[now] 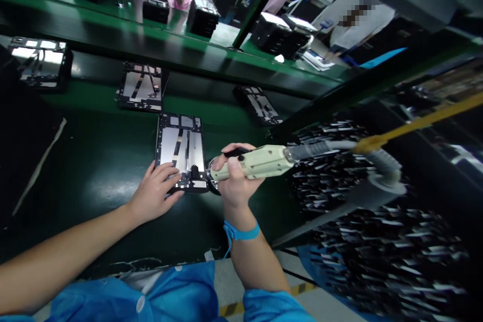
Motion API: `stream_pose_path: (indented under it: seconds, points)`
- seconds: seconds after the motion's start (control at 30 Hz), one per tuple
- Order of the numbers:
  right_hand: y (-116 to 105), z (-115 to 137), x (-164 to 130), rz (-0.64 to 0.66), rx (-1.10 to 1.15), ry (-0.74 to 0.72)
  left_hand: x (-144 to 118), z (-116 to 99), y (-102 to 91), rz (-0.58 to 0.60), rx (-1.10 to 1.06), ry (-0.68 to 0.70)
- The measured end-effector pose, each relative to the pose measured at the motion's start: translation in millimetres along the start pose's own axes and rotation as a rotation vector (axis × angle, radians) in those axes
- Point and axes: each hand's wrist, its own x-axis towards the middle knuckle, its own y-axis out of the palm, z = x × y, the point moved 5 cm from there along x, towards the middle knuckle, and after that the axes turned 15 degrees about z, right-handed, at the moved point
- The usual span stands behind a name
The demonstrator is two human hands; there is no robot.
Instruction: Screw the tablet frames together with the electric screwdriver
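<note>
A black tablet frame (181,148) with a silver inner plate lies on the green belt (98,161) in front of me. My left hand (156,192) rests flat on its near left corner, fingers spread, pinning it down. My right hand (236,181) grips a beige electric screwdriver (260,161), its tip pointing down at the frame's near right corner. A grey hose and yellow cable (381,143) run from the tool up to the right. A blue strap (241,233) circles my right wrist.
More frames lie farther along the belt: one (141,86) behind mine, one (41,60) at far left, one (258,104) to the right. A dark tray of small parts (370,221) fills the right side. People in pink and white work at the bench beyond.
</note>
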Motion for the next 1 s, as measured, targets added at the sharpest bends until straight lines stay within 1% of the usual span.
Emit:
stream_pose_path:
  seconds: [0.13, 0.23, 0.33, 0.53, 0.73, 0.83, 0.9, 1.0]
  points:
    - [33, -4, -15, 0.189, 0.075, 0.071, 1, 1, 0.2, 0.022, -0.032, 0.002]
    - [46, -8, -23, 0.266, 0.088, 0.068, 1, 1, -0.6, 0.031, -0.063, 0.011]
    - [49, -12, -26, 0.289, 0.082, 0.05, 1, 1, -1.6, 0.037, -0.076, 0.004]
    - [47, -22, -28, 0.277, 0.033, 0.076, 2, 0, -1.5, 0.043, -0.07, -0.003]
    - [54, -21, -30, 0.336, 0.016, 0.107, 0, 2, 1.4, 0.054, -0.063, -0.006]
    - [56, -19, -32, 0.343, -0.003, 0.112, -1, 3, 3.1, 0.033, -0.038, -0.001]
    - [57, -17, -33, 0.35, -0.029, 0.088, -1, 4, 5.0, 0.011, -0.025, 0.006]
    - [58, -12, -31, 0.355, -0.114, 0.016, -2, 5, 9.8, -0.012, -0.021, 0.031]
